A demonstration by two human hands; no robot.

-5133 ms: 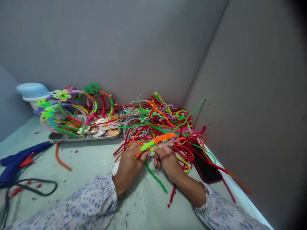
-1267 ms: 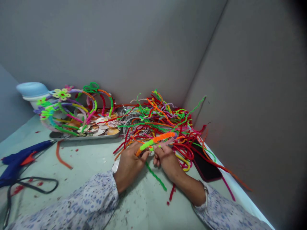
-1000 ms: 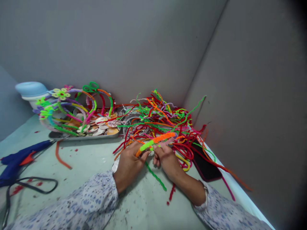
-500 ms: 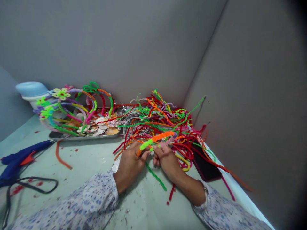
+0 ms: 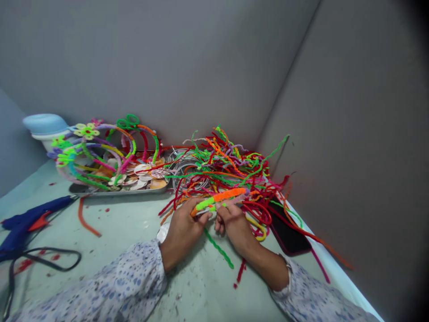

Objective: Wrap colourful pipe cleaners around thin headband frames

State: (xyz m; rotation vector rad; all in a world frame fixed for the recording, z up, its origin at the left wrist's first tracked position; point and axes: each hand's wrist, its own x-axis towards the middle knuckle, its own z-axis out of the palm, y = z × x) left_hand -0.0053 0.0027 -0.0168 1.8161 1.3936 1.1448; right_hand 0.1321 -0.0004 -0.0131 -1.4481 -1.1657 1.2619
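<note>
Apparently mostly covered: colored band [image 5: 229,194] held mid-table, a pale stretch near the left thumb maybe bare.
Left hand [image 5: 181,229] curled around one end, right hand [image 5: 236,226] nearly closed, pinching near its lower side; flowered headbands [image 5: 133,147] at 10 o'clock.

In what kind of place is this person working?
Probably a small craft corner or workshop: a tangled heap of colourful fuzzy pipe cleaners, a blue glue gun with an orange trigger, and flower-trimmed fuzzy headbands above a shallow metal tray of shells.
</note>
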